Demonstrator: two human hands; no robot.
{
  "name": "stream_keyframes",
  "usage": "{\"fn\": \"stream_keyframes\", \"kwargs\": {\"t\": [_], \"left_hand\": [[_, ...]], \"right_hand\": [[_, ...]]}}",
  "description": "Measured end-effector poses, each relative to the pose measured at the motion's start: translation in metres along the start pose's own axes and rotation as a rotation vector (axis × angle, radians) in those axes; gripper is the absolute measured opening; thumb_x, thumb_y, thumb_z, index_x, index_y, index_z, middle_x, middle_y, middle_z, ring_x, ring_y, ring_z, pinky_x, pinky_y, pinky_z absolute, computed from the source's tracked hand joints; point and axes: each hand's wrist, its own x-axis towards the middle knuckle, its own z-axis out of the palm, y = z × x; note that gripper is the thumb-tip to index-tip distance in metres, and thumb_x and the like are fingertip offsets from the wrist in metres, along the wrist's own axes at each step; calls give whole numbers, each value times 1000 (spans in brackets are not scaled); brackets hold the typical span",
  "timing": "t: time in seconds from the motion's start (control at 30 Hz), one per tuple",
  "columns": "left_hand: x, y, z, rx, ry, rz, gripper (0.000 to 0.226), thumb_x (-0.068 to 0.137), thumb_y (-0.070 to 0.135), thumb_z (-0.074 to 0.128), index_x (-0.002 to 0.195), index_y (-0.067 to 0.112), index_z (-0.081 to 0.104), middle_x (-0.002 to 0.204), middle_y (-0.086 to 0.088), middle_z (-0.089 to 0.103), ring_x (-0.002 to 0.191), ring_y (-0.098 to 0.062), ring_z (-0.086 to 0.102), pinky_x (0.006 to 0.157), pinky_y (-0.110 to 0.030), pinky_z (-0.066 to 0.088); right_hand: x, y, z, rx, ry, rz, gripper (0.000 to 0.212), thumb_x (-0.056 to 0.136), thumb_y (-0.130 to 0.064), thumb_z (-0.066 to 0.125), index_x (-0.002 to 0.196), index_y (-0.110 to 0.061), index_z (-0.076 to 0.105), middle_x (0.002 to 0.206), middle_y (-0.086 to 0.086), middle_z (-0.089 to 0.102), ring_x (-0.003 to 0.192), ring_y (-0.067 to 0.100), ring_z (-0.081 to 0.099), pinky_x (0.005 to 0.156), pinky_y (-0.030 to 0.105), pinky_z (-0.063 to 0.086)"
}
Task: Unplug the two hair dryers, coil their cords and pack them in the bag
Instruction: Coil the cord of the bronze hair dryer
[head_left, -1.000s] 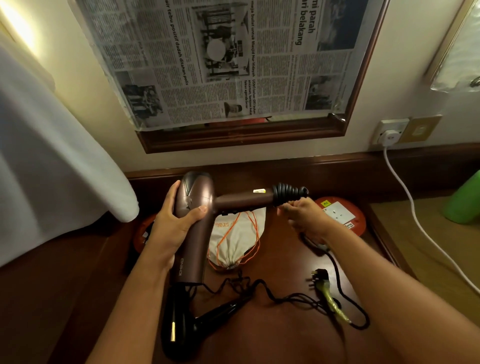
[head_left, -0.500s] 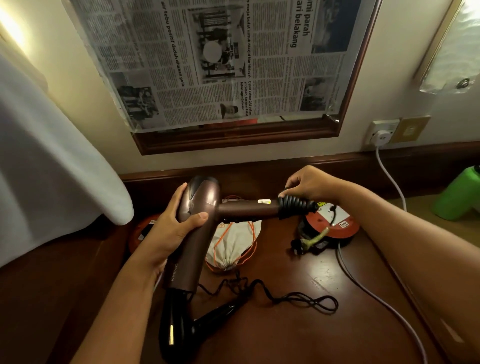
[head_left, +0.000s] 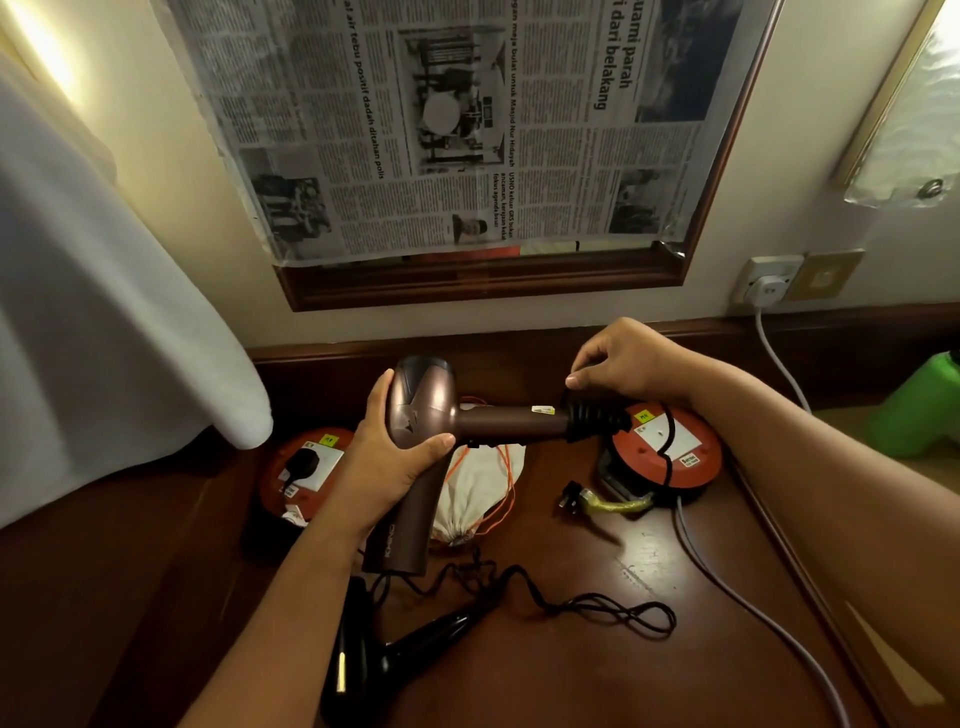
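A: Head view: the left hand (head_left: 395, 457) gripped the brown dryer (head_left: 423, 415) above the desk; the right hand (head_left: 623, 364) pinched its cord (head_left: 592, 423).

B: Another turn had gone on since before. Black dryer (head_left: 395, 660) and bag (head_left: 480, 488) waited.

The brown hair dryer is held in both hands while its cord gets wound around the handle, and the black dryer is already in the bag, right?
Not quite. In the head view the black dryer lies on the table, not in the bag.
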Motion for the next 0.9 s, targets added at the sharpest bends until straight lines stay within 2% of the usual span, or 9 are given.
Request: {"fn": "stream_keyframes", "kwargs": {"t": [0.07,0.13,0.2,0.3,0.43,0.57,0.7,0.83,0.9], "left_hand": [[0,-2,2,2,33,-2,102,74,32,81,150,41,13,151,-2,33,129,-19,42,105,-38,42],[1,-3,5,9,62,1,101,75,32,80,150,41,13,151,-3,32,132,-21,40,107,-41,39],[3,-4,7,20,95,4,99,76,32,79,150,40,14,152,-3,31,133,-21,38,107,-39,37],[5,-4,9,36,138,16,98,76,32,79,150,39,15,153,-3,31,135,-22,37,106,-37,36],[6,-4,12,44,178,22,97,77,30,78,151,37,16,152,-4,31,135,-22,37,104,-33,35],[5,-5,13,61,204,9,97,76,33,79,150,39,17,150,-5,36,133,-23,39,102,-33,36],[3,-5,14,76,224,4,97,77,33,78,151,39,16,150,-7,35,134,-24,39,103,-36,37],[1,-5,14,69,229,6,98,78,33,78,152,38,14,153,-7,31,137,-24,35,105,-37,35],[-1,-5,14,70,229,10,98,78,33,77,152,38,14,154,-6,29,137,-24,34,103,-34,33]], "right_hand": [[-3,-3,1,-35,14,-6,10,86,-25,68,85,-18,75,76,-5,68,72,12,63,61,18,47],[-6,-6,3,-86,43,-19,13,88,-24,65,91,-16,75,77,-8,66,71,7,61,58,14,42],[-10,-8,5,-133,69,-36,16,91,-22,61,96,-16,74,83,-8,66,75,4,59,61,13,40],[-19,-12,11,-120,84,-14,19,93,-18,54,100,-16,71,90,-2,67,81,10,59,65,17,45],[-31,-15,25,-43,113,23,20,93,-13,48,93,-14,69,82,4,65,71,18,59,57,26,46],[-43,-16,41,34,172,44,21,95,-11,44,96,-11,65,75,7,61,58,13,49,48,20,36],[-52,-15,62,131,239,71,19,96,-9,44,105,-13,61,76,4,59,57,11,49,48,20,35],[-56,-13,83,165,295,54,26,96,-8,46,119,-10,58,75,-7,54,57,4,48,47,15,37],[-59,-12,89,221,332,55,25,96,-7,47,117,-9,59,73,-11,53,53,1,50,47,12,39]]}}
